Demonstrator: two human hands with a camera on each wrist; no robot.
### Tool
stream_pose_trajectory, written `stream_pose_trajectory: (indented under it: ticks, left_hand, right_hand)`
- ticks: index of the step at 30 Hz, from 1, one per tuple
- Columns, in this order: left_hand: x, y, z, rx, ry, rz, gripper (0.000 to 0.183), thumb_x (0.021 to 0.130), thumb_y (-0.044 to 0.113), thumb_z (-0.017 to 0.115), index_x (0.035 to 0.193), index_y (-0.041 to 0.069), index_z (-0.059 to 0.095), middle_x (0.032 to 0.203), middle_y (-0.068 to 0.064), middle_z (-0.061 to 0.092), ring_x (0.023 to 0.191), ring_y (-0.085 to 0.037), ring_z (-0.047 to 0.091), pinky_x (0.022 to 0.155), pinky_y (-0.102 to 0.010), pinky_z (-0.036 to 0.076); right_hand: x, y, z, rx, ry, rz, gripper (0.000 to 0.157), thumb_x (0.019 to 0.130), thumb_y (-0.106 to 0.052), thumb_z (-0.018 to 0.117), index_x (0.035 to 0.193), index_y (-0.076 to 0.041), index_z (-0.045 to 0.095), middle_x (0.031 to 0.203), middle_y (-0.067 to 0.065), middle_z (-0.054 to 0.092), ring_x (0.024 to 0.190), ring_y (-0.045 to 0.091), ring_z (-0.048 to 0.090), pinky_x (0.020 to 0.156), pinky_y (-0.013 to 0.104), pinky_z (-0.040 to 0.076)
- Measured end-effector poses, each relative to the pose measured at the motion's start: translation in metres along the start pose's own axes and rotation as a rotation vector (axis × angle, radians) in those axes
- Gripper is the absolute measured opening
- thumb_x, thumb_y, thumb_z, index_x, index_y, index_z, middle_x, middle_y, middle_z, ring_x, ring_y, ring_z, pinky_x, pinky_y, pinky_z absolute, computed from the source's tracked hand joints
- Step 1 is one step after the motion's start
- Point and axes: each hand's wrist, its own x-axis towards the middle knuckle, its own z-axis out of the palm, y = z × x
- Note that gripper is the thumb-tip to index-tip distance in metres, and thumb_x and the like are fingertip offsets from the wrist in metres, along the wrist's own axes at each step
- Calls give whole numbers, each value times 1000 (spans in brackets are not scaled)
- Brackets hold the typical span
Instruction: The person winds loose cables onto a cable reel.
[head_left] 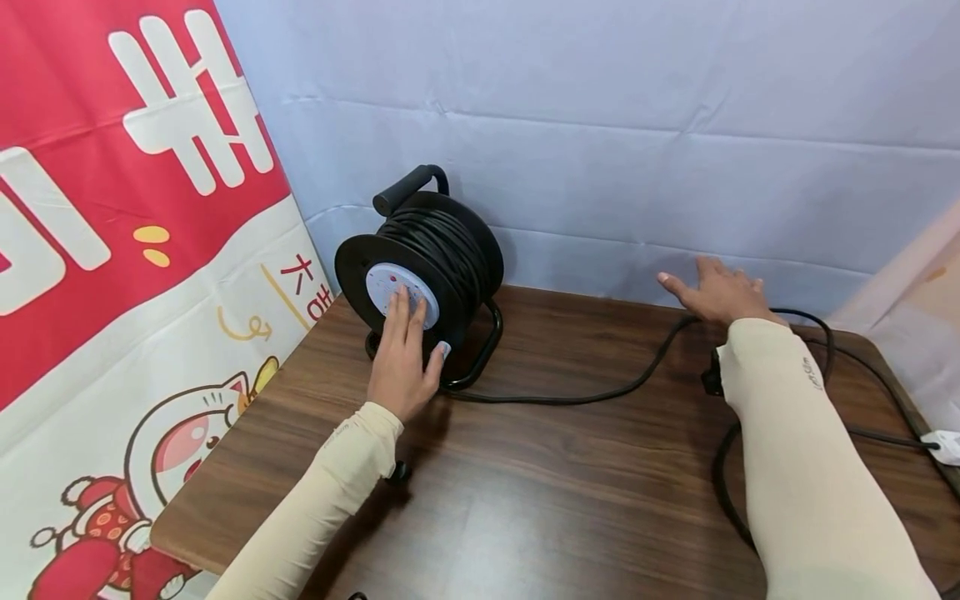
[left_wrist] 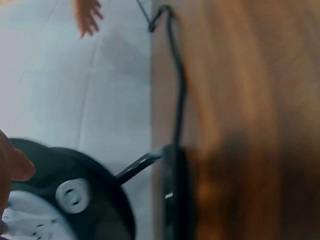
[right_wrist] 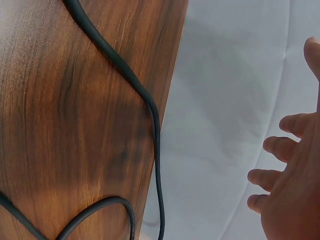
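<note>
Nearest me, the left hand (head_left: pixel 403 358) lies straight-fingered, thumb apart, at the pale socket face (head_left: pixel 380 282) of the black cable reel (head_left: pixel 442 258), standing at the table's (head_left: pixel 555 483) back left. Beyond its cord (head_left: pixel 555 400), the right hand (head_left: pixel 722 293) hovers, fingers spread, before pale cloth (head_left: pixel 600 183).

A brown wooden desk (head_left: pixel 570 483) stands before a pale blue sheet (head_left: pixel 585 150). On its far left sits a black reel (head_left: pixel 450 258) wound with cord, its handle (head_left: pixel 408 187) on top. My left hand (head_left: pixel 405 367) reaches up to the reel's light grey face (head_left: pixel 390 277), fingers straight. From the reel's base a black cord (head_left: pixel 555 400) curves rightward along the desk to my right hand (head_left: pixel 723 292), which is spread open near the back edge. I wear cream sleeves (head_left: pixel 322 483). At far left, a red and white banner (head_left: pixel 150 233) shows cartoon art.
</note>
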Motion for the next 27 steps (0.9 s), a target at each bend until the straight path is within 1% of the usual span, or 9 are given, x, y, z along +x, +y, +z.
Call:
stream_pose_trajectory:
  ticks: [3, 7, 11, 15, 18, 22, 27]
  left_hand:
    - [-11, 4, 7, 15, -9, -1, 67, 77, 20, 67, 134, -4, 40, 146, -25, 21, 133, -41, 22, 105, -48, 24]
    - [-23, 9, 14, 28, -20, -26, 64, 77, 22, 66, 131, -4, 43, 145, -25, 24, 131, -41, 25, 104, -48, 26]
    - [-33, 12, 18, 48, -44, -58, 61, 80, 22, 63, 130, -6, 43, 144, -26, 24, 131, -41, 26, 102, -48, 28]
    - [-40, 15, 20, 67, -70, -70, 59, 80, 20, 62, 129, -8, 44, 142, -29, 25, 130, -43, 28, 101, -48, 30]
    - [-43, 17, 20, 87, -74, -73, 58, 79, 19, 63, 127, -8, 46, 140, -30, 29, 127, -44, 31, 101, -49, 31]
    - [-43, 18, 20, 118, -58, -94, 53, 80, 20, 62, 125, -5, 49, 137, -29, 35, 124, -43, 36, 100, -48, 31]
    - [-44, 17, 21, 145, -44, -133, 51, 78, 20, 64, 121, -6, 52, 132, -29, 41, 118, -42, 41, 95, -50, 35]
  right_hand:
    - [-1, -1, 1, 0, -5, 0, 102, 81, -75, 21, 144, 3, 0, 145, 32, 2, 121, 62, 4, 92, 71, -4]
    - [-2, -3, 0, 2, -6, -4, 101, 82, -74, 21, 144, 3, -1, 145, 32, 2, 122, 61, 5, 92, 71, -3]
    - [-3, -5, 1, 9, -9, -4, 101, 82, -74, 21, 144, 3, -1, 145, 32, 2, 122, 61, 4, 92, 70, -4]
    - [-4, -4, 2, 12, -19, 2, 101, 82, -74, 21, 144, 2, -2, 146, 31, 1, 122, 61, 3, 92, 71, -4]
    - [-4, -3, 3, 12, -20, 2, 101, 82, -74, 21, 144, 2, -2, 145, 32, 2, 122, 61, 3, 92, 71, -4]
    - [-3, -4, 4, 15, -14, -4, 101, 82, -74, 21, 144, 2, -1, 145, 32, 2, 122, 61, 4, 92, 71, -4]
    - [-2, -6, 6, 14, -18, -4, 102, 82, -74, 20, 144, 3, -1, 145, 33, 2, 122, 61, 4, 92, 71, -3]
